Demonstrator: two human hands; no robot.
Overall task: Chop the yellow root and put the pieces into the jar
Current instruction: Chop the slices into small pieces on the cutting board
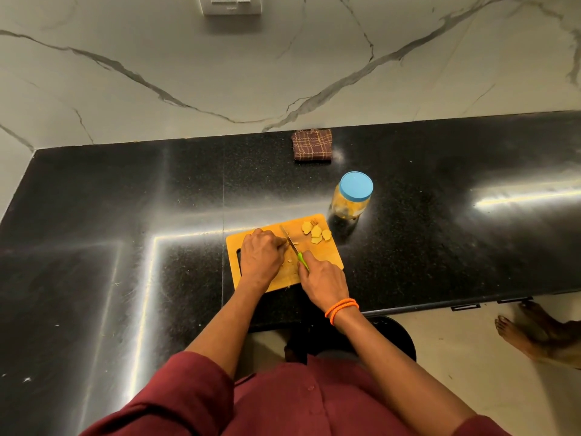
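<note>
Chopping under way. Left hand [261, 256] curls over the root, mostly hidden, on the cutting board [327, 262]; right hand [320, 278] grips the knife [290, 242]. Cut slices [316, 232] wait at the board's far corner. Jar [352, 196], lid on, stands just beyond; transfer remains.

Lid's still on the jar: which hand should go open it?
Probably the right hand: the jar stands off the board's far right corner, on its side, though it grips the knife. The left hand holds the root.
</note>
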